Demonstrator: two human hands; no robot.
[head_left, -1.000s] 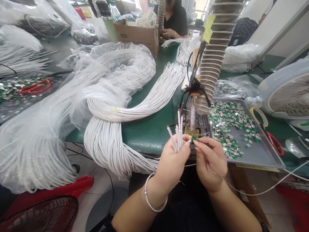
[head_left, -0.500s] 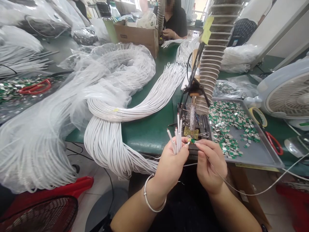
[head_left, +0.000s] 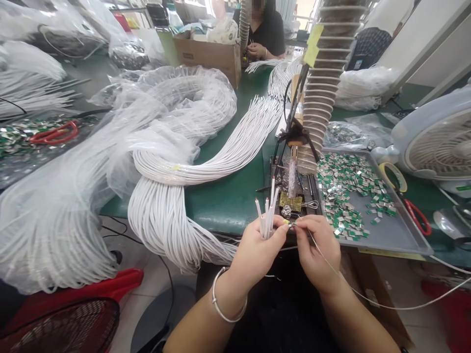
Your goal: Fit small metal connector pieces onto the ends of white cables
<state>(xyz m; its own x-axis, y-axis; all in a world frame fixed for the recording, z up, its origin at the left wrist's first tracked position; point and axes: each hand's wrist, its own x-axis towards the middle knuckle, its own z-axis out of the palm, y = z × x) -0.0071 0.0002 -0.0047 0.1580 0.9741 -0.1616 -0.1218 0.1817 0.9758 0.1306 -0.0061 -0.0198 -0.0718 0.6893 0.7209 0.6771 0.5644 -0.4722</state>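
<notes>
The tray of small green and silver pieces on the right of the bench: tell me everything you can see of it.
The tray is a shallow grey metal pan with a low, sloped rim. Many small green-and-silver pieces lie loose across it, crowded toward the far and left parts, leaving bare metal near the right. It sits flat on the green bench top, just beyond and right of the person's right hand.

My feed comes through bright and evenly lit, with only soft shadows. A window [head_left: 304, 12] at 12 o'clock burns out nearly white, and glare sits on the plastic bags [head_left: 77, 162] at 9 o'clock. The wide lens bows the wall panel [head_left: 434, 39] at 2 o'clock. The left hand [head_left: 255, 257] and right hand [head_left: 316, 252] show no obvious motion blur.
</notes>
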